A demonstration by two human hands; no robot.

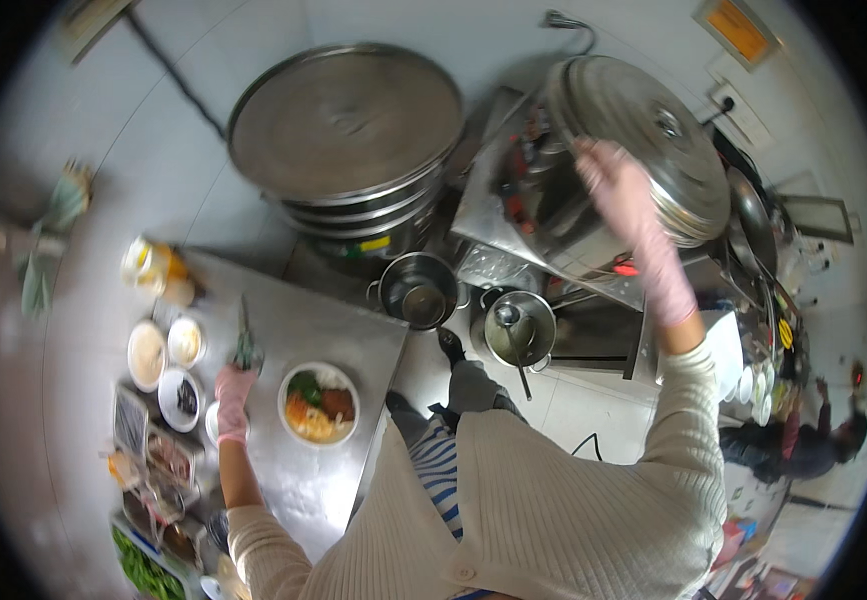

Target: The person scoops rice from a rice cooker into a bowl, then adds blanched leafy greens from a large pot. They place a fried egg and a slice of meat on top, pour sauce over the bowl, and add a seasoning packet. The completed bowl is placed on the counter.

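Observation:
My left hand (235,388), in a pink glove, is closed at the near end of a slim grey-green utensil (244,345) on the steel table; its exact kind is unclear. Just right of it sits a white bowl (319,440) of rice, greens, yellow egg and reddish-brown topping. At upper right my right hand (614,185), also gloved in pink and smeared by motion, appears to grip the near-left rim of a round metal pot lid (644,95). That lid lies tilted over a large steel pot (569,215), whose dark side shows below it.
A big lidded steel pot (344,120) stands against the wall. Two smaller pots (419,300) stand between table and stove, one with a ladle (514,335). Small bowls (147,355) and ingredient trays (169,455) line the table's left. Another person (794,440) works far right.

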